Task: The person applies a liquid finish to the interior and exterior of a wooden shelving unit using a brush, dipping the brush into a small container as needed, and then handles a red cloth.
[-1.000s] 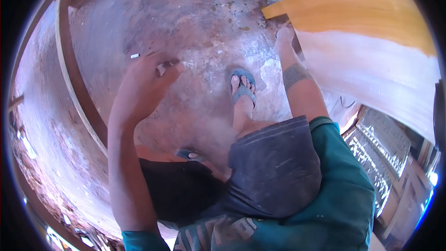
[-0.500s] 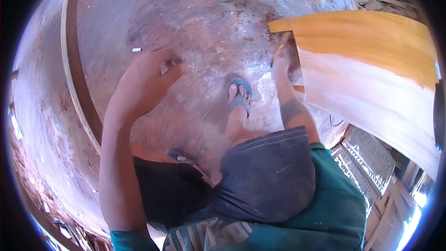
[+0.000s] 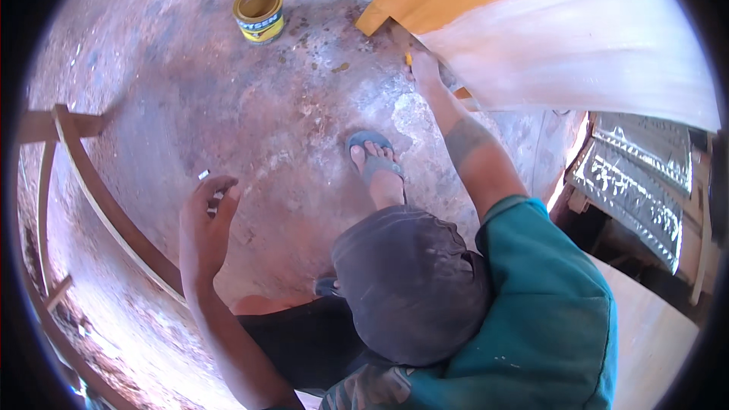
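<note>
My right hand (image 3: 427,70) reaches under the near left corner of a large board (image 3: 562,45). The fingers are closed on what looks like a paintbrush (image 3: 408,58); only a bit of its yellow-orange part shows. The board is coated yellow-orange along its far side and is pale on the near side. My left hand (image 3: 210,209) hangs above the floor, loosely curled with thumb and fingers apart and nothing visible held. Close beyond its fingertips lies a small white piece (image 3: 203,175). A yellow paint can (image 3: 260,15), its top off, stands on the floor at the far left.
A wooden frame of slats (image 3: 114,209) stands on the left. Brown drips (image 3: 340,67) spot the floor between can and board. My sandalled foot (image 3: 373,153) is in the middle. Patterned dark panels (image 3: 634,190) lean at the right, near another pale board (image 3: 649,334).
The view has swung, so the can and board appear further left. My right hand has shifted along the board's underside edge. My left hand has lowered toward me.
</note>
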`<state>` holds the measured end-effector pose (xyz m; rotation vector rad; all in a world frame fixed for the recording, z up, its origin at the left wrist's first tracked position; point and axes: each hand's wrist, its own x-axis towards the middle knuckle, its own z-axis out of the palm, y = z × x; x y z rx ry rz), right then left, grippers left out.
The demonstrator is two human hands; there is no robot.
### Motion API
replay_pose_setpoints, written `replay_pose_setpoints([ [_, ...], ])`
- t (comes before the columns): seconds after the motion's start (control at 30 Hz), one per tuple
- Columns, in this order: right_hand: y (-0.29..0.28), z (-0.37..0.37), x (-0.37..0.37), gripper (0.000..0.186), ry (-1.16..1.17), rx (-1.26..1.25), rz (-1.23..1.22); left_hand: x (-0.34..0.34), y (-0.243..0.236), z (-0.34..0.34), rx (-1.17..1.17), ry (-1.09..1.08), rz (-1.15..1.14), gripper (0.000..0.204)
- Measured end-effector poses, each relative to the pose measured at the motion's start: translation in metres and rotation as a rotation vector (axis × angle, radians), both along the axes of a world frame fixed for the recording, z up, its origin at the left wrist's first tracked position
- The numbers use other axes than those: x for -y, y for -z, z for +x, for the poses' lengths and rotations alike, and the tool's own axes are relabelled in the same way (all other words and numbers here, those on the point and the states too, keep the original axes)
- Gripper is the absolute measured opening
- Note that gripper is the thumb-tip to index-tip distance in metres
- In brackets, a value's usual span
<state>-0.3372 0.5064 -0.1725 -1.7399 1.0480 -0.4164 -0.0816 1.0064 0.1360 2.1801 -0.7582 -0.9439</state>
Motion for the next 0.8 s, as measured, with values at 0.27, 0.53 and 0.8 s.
replay_pose_setpoints([
  [0.27, -0.023, 0.043, -0.026, 0.019, 0.268, 0.04, 0.318, 0.003, 0.006, -0.005, 0.001, -0.03, 0.098, 0.033],
  [0.53, 0.051, 0.019, -0.002, 0.022, 0.019, -0.041, -0.262, 0.001, 0.004, -0.005, -0.036, -0.053, 0.112, 0.032],
  [0.8, -0.045, -0.036, -0.097, 0.019, 0.048, 0.144, 0.053, 0.009, 0.006, -0.007, -0.006, -0.019, 0.09, 0.033],
])
